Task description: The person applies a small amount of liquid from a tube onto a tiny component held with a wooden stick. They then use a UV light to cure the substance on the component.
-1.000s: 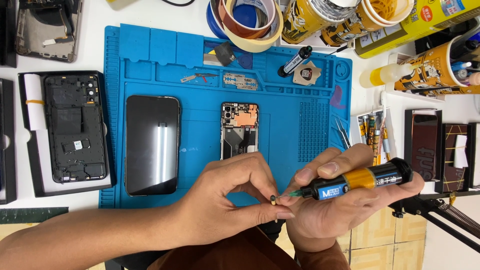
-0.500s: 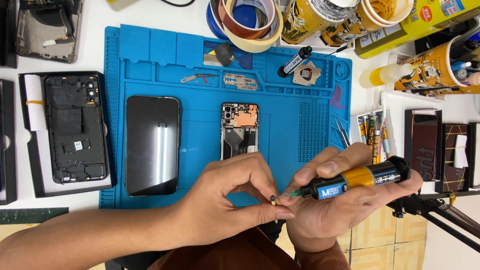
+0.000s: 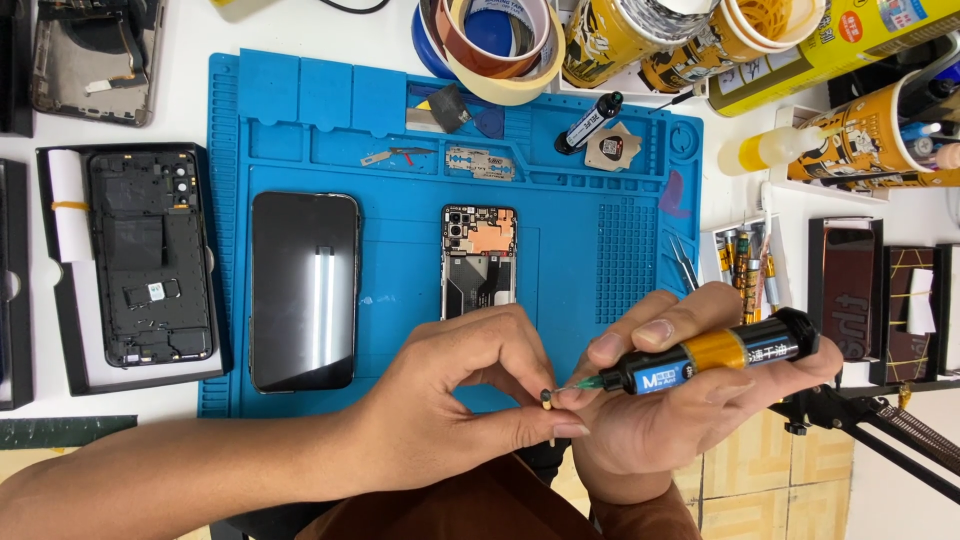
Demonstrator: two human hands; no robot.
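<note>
A tiny dark component with a pale lower end [image 3: 546, 400] is being pinched between the thumb and forefinger of the left hand [image 3: 455, 400], just over the near edge of the blue silicone work mat [image 3: 400, 250]; its finer detail cannot be made out. A black syringe-style glue dispenser with an amber band and a green needle tip [image 3: 705, 355] is being gripped in the closed right hand [image 3: 680, 400], lying nearly level, with the thumb laid along its top and the fingers curled beneath. The needle tip is being held against or just beside the small component; actual contact cannot be confirmed. Both hands are being held close together, knuckles touching or nearly so, the left forearm entering from the lower left.

On the mat, an opened phone body with exposed boards and a copper-coloured shield [image 3: 479, 258] is lying upright in the middle, partly covered at its lower end by the left hand. A dark glossy phone screen [image 3: 304, 290] is lying beside it to the left, apart from both hands.
</note>
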